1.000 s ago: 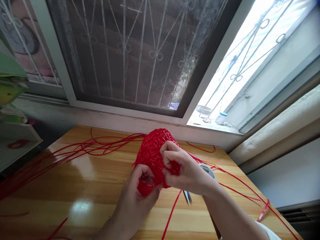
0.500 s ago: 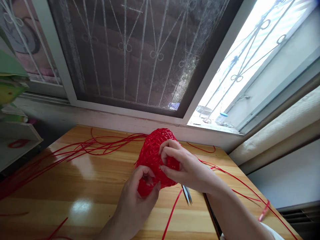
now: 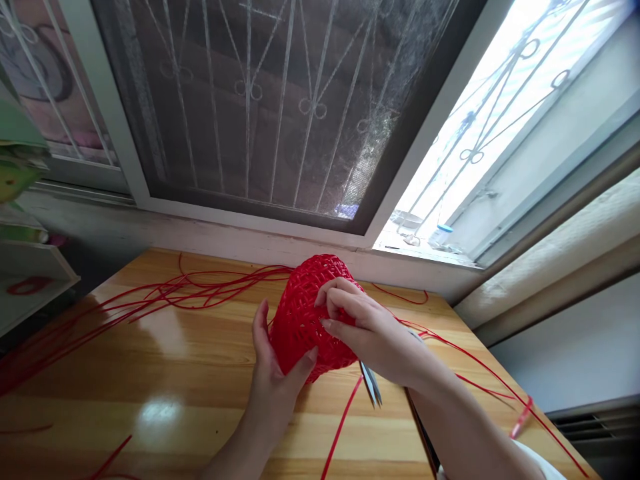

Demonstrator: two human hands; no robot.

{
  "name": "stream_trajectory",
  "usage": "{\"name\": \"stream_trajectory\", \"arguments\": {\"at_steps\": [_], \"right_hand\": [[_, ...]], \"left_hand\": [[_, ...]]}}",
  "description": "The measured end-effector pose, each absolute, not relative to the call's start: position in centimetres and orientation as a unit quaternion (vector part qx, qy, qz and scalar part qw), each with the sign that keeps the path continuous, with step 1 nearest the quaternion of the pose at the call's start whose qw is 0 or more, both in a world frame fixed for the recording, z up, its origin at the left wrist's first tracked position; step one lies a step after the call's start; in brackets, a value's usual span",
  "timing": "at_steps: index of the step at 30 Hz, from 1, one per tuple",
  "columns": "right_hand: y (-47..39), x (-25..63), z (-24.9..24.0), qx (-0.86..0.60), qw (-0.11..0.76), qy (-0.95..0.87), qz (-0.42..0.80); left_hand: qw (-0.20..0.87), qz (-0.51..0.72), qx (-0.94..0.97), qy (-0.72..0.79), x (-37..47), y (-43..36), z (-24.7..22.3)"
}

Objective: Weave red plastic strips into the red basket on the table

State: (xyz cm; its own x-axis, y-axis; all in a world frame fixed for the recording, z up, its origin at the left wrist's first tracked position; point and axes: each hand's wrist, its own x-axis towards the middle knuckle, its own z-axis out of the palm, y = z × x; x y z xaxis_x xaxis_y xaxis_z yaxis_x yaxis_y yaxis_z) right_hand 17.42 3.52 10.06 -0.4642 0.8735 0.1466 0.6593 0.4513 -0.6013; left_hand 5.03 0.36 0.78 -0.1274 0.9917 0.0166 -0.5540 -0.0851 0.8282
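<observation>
A red basket, woven from thin plastic strips, is tilted on the wooden table in front of me. My left hand grips its left side, the thumb on the near face and the fingers around the edge. Against the right part of the weave, my right hand has its fingers curled and the thumb and fingertips close together in a pinch. What is between those fingertips is too small to tell. Scissors blades stick out below the right hand; their handles are mostly hidden, and I cannot tell whether the hand holds them.
Long red strips lie across the table to the left. More red strips run along the right side, and one strip lies in front. The barred window rises behind, with a shelf at far left.
My left hand has moved from a pinch at the basket's near lower edge to a wider hold around its left side. My right hand stays at the weave, its fingers slightly more curled.
</observation>
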Motion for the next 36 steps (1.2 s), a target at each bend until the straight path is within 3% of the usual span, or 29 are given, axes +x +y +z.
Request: {"name": "stream_trajectory", "arguments": {"at_steps": [13, 25, 36], "right_hand": [[3.0, 16.6, 9.5, -0.498, 0.244, -0.813, 0.174], [2.6, 17.2, 10.1, -0.432, 0.159, -0.879, 0.125], [2.7, 17.3, 10.2, -0.373, 0.142, -0.91, 0.11]], "left_hand": [[0.579, 0.648, 0.371, 0.328, 4.9, 1.2, -1.4], [0.533, 0.672, 0.416, 0.301, 4.4, 0.5, -2.3], [0.512, 0.671, 0.427, 0.326, 4.5, 0.9, -2.5]]}}
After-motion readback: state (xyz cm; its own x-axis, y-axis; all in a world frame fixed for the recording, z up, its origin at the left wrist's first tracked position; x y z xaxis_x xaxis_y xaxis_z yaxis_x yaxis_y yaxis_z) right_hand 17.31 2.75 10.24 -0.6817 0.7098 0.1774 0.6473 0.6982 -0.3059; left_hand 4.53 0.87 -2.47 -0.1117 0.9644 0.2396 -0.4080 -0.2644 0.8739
